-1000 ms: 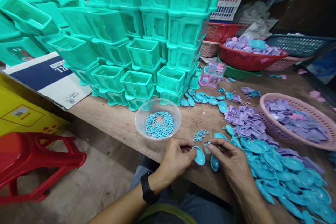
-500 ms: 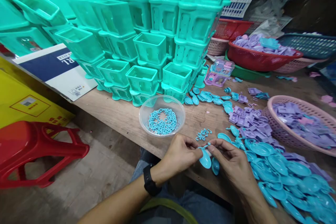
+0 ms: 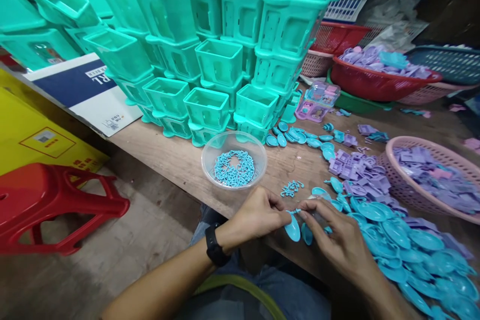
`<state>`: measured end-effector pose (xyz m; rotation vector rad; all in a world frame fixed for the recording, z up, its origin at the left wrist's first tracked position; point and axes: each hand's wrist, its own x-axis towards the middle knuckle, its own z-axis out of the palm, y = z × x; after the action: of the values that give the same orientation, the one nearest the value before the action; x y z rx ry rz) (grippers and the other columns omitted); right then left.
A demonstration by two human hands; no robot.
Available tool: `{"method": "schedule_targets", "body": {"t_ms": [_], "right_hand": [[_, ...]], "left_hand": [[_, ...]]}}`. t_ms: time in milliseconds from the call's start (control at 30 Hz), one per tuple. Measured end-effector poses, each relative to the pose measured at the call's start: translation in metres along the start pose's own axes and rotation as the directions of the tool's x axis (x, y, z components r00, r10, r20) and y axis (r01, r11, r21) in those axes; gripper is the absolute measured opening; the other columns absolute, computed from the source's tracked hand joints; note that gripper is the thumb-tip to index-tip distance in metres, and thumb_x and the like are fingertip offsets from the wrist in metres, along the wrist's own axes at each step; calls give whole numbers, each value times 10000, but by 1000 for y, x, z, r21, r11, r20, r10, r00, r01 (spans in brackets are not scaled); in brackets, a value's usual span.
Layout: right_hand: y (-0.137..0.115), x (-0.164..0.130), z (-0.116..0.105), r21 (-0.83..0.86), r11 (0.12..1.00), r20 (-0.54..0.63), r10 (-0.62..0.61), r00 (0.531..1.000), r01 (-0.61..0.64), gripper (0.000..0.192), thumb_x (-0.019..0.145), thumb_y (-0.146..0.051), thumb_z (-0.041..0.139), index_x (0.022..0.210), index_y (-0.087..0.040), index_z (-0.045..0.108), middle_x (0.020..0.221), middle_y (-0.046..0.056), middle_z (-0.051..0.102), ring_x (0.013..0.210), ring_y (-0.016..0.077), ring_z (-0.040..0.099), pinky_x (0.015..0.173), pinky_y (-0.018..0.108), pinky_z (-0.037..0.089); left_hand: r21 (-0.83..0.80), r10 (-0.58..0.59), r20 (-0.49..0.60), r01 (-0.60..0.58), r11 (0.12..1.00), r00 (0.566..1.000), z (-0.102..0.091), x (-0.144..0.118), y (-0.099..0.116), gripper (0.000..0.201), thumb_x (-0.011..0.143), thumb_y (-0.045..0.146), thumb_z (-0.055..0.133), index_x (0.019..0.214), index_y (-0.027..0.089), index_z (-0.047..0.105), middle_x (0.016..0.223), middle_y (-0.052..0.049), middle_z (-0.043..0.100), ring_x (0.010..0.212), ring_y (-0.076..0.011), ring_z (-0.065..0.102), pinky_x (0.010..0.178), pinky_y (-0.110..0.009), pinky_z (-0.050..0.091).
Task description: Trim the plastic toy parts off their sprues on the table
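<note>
At the front edge of the wooden table (image 3: 176, 162), my left hand (image 3: 257, 216) pinches a small blue oval plastic piece (image 3: 292, 228) by its top. My right hand (image 3: 339, 240) meets it there, fingertips pressed on a tiny blue clip at the piece's top; a second blue oval (image 3: 306, 234) hangs under that hand. A clear round bowl (image 3: 234, 160) of small blue clips sits just beyond my hands. A few loose clips (image 3: 291, 188) lie beside it. A heap of blue oval pieces (image 3: 405, 245) spreads to the right.
Stacked teal plastic boxes (image 3: 221, 35) fill the back left. A pink basket (image 3: 431, 180) of purple parts stands at right, loose purple parts (image 3: 354, 170) beside it, a red basin (image 3: 378, 80) behind. A red stool (image 3: 56, 205) and yellow carton (image 3: 33, 135) stand on the floor at left.
My hands have drawn closer together on the blue oval piece, and the view has shifted slightly so everything sits a little higher and to the right.
</note>
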<state>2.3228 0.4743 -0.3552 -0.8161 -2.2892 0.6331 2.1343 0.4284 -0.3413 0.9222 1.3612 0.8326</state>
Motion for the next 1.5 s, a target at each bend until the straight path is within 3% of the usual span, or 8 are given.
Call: {"method": "schedule_targets", "body": {"t_ms": [167,633,733,867,933,1067,1233,1500], "right_hand": [[1,-2,1,-102,974,9,-204,979,204,137,994,-175,546,1066,-261,625,931,-2,733,885,157,709,899,282,509],[10,-8,7,-187,966,-116,-204,972,181,113,987,-175,554,1042,-256,610,896,-16,731,849,146,718,862,254,521],[28,5,-11,-253,953,-63,-190,980,169,85,1001,-250,542,1006,-258,627,891,-2,733,848,169,715,782,270,525],[67,30,-36,-493,870,-74,-30,997,-11,162,968,-261,517,892,-212,652,828,61,735,782,240,705,702,345,508],[80,41,-44,-656,743,-54,131,990,-134,162,929,-220,536,865,-181,680,802,100,738,780,286,699,698,384,488],[77,52,-42,-820,516,-122,267,956,-248,229,914,-139,533,1000,-130,745,968,164,757,925,331,679,759,418,443],[59,53,-12,-706,688,-36,202,979,-168,196,919,-175,594,966,-229,776,1019,80,750,984,281,632,786,393,370],[65,39,15,-596,794,-10,141,990,-119,222,882,-124,527,827,-225,717,877,55,741,919,261,591,780,400,290]], "left_hand": [[71,91,37,-94,993,995,-3,2,-1,137,655,152,606,520,146,582,448,77,392,446,-55,318,419,-223,181],[19,19,99,-21,1000,995,4,12,-1,79,681,169,598,622,148,647,449,48,517,397,-86,415,390,-213,241],[36,144,59,-146,989,988,15,24,-3,231,833,316,590,709,143,678,500,30,538,436,-112,468,433,-226,333],[480,531,-107,-424,768,841,24,50,9,283,955,332,521,899,153,733,823,-62,699,764,-195,653,725,-293,525],[709,608,-89,-379,595,789,25,70,20,250,939,197,504,1050,139,720,1089,-130,705,1029,-253,659,932,-358,529],[907,596,-112,-163,388,795,26,119,36,541,894,111,519,1434,93,501,1546,-215,446,1421,-365,423,1173,-535,380],[932,544,-147,-69,356,826,29,154,36,601,936,143,473,1531,185,400,1690,-144,243,1526,-398,250,1203,-714,223],[936,586,-96,-128,329,804,29,111,14,265,916,126,491,1085,117,694,1351,-170,608,1303,-368,479,1108,-564,401]]}}
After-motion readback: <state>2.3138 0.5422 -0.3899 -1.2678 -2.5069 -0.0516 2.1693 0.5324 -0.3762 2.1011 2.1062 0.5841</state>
